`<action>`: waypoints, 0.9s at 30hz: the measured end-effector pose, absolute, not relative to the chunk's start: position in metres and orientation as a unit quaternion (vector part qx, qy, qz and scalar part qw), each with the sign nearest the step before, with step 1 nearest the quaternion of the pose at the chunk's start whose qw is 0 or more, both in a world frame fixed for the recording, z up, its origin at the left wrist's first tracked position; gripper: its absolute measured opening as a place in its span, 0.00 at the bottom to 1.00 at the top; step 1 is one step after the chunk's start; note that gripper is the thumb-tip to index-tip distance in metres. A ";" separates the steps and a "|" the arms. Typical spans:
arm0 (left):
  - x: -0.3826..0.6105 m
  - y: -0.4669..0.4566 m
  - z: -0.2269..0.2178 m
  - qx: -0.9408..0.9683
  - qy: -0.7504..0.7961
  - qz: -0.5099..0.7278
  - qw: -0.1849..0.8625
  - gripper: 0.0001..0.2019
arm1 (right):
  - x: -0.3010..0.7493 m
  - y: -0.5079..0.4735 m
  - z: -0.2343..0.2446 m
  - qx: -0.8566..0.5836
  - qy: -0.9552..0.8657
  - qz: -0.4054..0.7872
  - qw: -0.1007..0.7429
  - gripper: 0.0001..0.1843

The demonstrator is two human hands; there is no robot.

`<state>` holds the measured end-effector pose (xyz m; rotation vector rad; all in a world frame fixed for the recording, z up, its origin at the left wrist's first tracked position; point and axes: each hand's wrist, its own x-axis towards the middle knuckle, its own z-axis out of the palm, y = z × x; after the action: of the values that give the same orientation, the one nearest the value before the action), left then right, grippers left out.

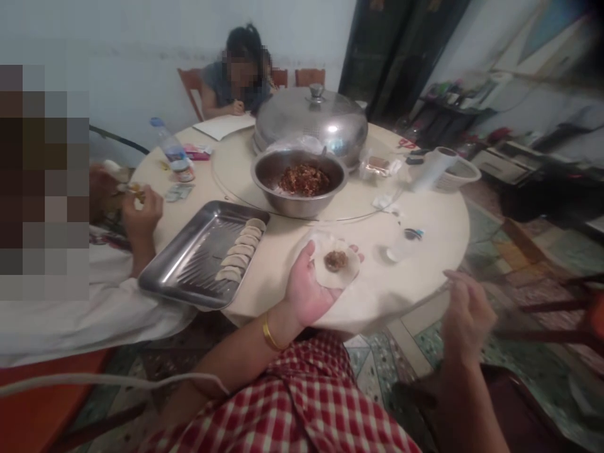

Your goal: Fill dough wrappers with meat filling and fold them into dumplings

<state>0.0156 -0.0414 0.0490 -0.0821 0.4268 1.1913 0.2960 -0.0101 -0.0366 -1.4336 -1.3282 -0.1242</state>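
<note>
My left hand (309, 286) lies palm up over the near edge of the round table (425, 220), cradling a round dumpling wrapper (346, 270) with a lump of brown filling (336, 260) in its middle. My right hand (465, 314) hangs off the table's right edge, blurred by motion, its fingers curled around a thin stick or chopstick (427, 296) that points left toward the table. A steel bowl of minced filling (299, 181) stands at the table's middle. To the left, a steel tray (189, 258) carries a row of several folded dumplings (240, 251).
A person on the left, hands (139, 211) raised, folds a dumpling beside the tray. Another person sits at the far side over paper (224, 126). A domed steel lid (311, 123), water bottle (172, 151), paper roll (431, 168) and small white dishes (401, 248) stand around.
</note>
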 end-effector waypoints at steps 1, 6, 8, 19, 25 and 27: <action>0.017 -0.040 0.049 -0.033 0.204 0.556 0.806 0.30 | 0.294 -0.009 -0.034 -0.596 -0.567 -0.039 0.568 0.19; 0.025 -0.025 0.050 -0.005 0.219 0.535 0.816 0.31 | 0.296 0.001 -0.033 -0.579 -0.567 -0.003 0.586 0.18; 0.028 -0.018 0.053 0.009 0.240 0.528 0.815 0.31 | 0.298 0.004 -0.033 -0.580 -0.558 0.005 0.593 0.18; 0.037 0.021 0.052 0.034 0.365 0.568 0.736 0.26 | 0.301 0.051 -0.034 -0.599 -0.643 -0.051 0.474 0.23; 0.037 0.016 0.049 0.021 0.366 0.570 0.735 0.23 | 0.305 0.087 -0.036 -0.664 -0.692 -0.009 0.282 0.22; 0.035 0.016 0.047 0.015 0.362 0.567 0.740 0.22 | 0.308 0.098 -0.037 -0.669 -0.703 0.004 0.241 0.23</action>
<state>0.0346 0.0163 0.0466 0.0323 0.7935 1.2443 0.3080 0.0979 -0.0370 -1.8286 -1.9243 0.0123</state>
